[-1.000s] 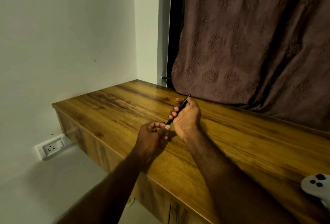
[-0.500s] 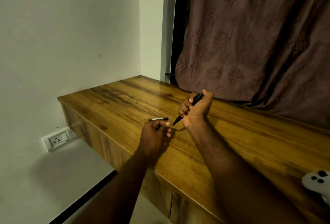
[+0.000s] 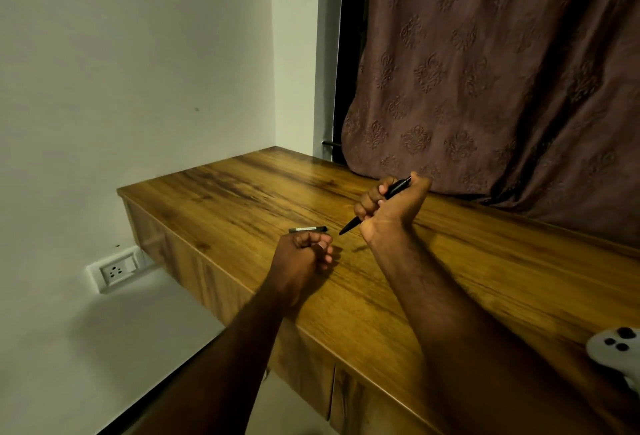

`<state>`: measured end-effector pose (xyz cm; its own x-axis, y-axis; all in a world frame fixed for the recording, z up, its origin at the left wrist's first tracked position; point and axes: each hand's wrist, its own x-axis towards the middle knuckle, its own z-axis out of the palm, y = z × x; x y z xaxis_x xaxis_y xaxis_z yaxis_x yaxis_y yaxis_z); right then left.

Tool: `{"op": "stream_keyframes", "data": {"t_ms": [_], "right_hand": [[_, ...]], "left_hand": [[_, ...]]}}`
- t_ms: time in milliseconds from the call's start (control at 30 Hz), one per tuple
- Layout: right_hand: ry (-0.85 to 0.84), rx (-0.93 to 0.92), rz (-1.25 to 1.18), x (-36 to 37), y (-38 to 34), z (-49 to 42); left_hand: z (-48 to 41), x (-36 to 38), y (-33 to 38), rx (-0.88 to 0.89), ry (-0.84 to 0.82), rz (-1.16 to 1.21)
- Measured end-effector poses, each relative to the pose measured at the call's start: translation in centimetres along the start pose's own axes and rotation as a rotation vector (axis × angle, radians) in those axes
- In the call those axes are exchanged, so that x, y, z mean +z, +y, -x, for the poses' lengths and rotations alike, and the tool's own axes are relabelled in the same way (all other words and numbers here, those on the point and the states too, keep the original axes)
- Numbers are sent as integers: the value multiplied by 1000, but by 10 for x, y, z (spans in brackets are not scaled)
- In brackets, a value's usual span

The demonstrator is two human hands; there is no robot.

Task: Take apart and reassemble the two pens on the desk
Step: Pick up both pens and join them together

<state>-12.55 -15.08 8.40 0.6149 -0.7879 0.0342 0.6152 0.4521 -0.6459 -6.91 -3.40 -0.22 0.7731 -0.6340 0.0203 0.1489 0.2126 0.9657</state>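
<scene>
My right hand (image 3: 389, 207) is closed in a fist around a black pen (image 3: 350, 225), whose tip points down and left and whose top end sticks out by my thumb. A second dark pen with a pale band (image 3: 307, 229) lies flat on the wooden desk (image 3: 242, 192), just beyond my left hand (image 3: 304, 256). My left hand rests on the desk with its fingers curled in; whether it holds a small part is hidden.
A white controller with dark buttons (image 3: 616, 351) lies at the desk's right front edge. A brown patterned curtain (image 3: 502, 71) hangs behind the desk. A wall socket (image 3: 116, 270) sits low on the left wall.
My right hand has pulled away from my left hand, up and to the right, with the black pen. The second pen, earlier hidden, now lies in view beyond my left hand.
</scene>
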Motion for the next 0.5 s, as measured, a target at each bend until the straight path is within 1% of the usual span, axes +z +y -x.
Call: {"op": "stream_keyframes", "data": {"t_ms": [133, 200, 300, 367, 500], "right_hand": [[-11, 10, -29, 1, -5, -2], [19, -12, -24, 1, -7, -2], [67, -46, -51, 1, -10, -3], [64, -42, -62, 0, -12, -4], [59, -42, -35, 0, -10, -1]], "left_hand": [[3, 2, 4, 77, 30, -67], [2, 2, 3, 94, 32, -69], [-1, 2, 0, 79, 0, 9], [1, 4, 0, 89, -34, 62], [7, 9, 4, 153, 37, -27]]}}
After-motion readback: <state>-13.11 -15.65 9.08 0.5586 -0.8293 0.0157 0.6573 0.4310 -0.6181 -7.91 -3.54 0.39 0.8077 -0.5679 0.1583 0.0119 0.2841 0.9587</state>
